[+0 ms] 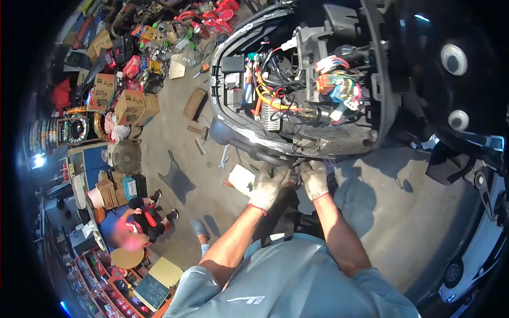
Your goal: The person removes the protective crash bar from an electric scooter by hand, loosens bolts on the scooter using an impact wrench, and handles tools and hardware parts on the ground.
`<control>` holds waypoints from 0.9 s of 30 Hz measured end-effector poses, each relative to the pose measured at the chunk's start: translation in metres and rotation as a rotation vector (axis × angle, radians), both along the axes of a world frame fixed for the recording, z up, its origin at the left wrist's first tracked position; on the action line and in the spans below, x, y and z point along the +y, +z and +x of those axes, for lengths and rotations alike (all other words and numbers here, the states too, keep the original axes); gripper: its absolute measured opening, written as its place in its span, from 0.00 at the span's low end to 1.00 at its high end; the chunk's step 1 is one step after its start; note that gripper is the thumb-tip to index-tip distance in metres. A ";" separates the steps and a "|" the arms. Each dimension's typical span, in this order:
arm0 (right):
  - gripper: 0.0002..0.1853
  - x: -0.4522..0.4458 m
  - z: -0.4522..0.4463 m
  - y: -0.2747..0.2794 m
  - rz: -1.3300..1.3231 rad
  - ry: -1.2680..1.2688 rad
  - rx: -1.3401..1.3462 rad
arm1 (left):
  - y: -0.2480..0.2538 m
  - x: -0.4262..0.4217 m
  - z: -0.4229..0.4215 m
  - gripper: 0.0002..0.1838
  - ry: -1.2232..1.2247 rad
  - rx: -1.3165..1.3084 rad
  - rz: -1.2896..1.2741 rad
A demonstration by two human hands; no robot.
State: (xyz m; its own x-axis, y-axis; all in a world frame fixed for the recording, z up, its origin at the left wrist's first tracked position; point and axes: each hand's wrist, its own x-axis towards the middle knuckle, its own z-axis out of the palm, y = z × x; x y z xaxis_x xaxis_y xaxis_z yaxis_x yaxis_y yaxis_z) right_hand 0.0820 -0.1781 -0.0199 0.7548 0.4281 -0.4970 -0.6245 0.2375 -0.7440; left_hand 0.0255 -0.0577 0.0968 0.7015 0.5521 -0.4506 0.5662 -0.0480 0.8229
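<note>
In white work gloves, my left hand [269, 185] and my right hand [314, 179] are close together at the lower edge of an opened vehicle body [302, 150]. Both sets of fingers are bent around or against something dark under that edge; what they hold is too hidden to make out. Above them, the open body shows a bundle of colored wires [342, 87], orange cables [263, 95], a finned metal part [271, 116] and a black box [232, 64].
A wrench [224, 157], a hammer [198, 130], a wooden block [195, 104] and a white container [242, 179] lie on the floor. A person [130, 228] sits at the lower left. Cardboard boxes [130, 107] and a fan [125, 157] stand at the left, a white car [471, 254] at the right.
</note>
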 end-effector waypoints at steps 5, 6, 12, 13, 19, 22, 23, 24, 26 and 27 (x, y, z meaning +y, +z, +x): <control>0.10 0.001 0.002 0.008 -0.026 0.021 0.015 | 0.026 0.005 -0.021 0.19 0.516 -0.131 -0.910; 0.10 -0.001 0.005 0.008 -0.172 0.087 0.067 | 0.027 0.003 -0.022 0.19 0.509 -0.134 -0.904; 0.11 -0.003 0.007 0.009 -0.128 0.058 0.044 | 0.044 -0.015 -0.024 0.24 0.335 -0.177 -0.730; 0.11 -0.002 0.006 0.004 -0.118 0.064 0.064 | 0.045 -0.018 -0.023 0.24 0.334 -0.180 -0.728; 0.13 -0.006 0.007 0.010 -0.104 0.083 0.049 | 0.039 -0.012 -0.012 0.17 0.102 -0.059 -0.300; 0.12 -0.005 0.007 0.010 -0.135 0.063 -0.010 | 0.020 -0.014 0.008 0.08 -0.206 -0.148 0.537; 0.12 -0.005 0.008 0.013 -0.131 0.061 -0.011 | 0.019 -0.016 0.013 0.08 -0.208 -0.149 0.541; 0.12 -0.005 0.010 0.016 -0.163 0.081 0.006 | 0.020 -0.017 0.017 0.08 -0.267 -0.169 0.710; 0.12 -0.005 0.011 0.009 -0.190 0.098 0.026 | 0.028 -0.021 0.023 0.10 -0.338 -0.200 0.871; 0.12 -0.003 0.009 -0.007 -0.242 0.134 -0.023 | 0.029 -0.024 0.024 0.10 -0.342 -0.198 0.875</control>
State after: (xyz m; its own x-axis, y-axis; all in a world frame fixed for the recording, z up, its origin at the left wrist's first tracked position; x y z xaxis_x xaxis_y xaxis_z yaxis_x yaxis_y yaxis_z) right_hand 0.0907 -0.1814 -0.0271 0.7119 0.3958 -0.5802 -0.6205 -0.0325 -0.7835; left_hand 0.0493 -0.0812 0.1259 0.9062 0.3878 0.1683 0.2622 -0.8279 0.4959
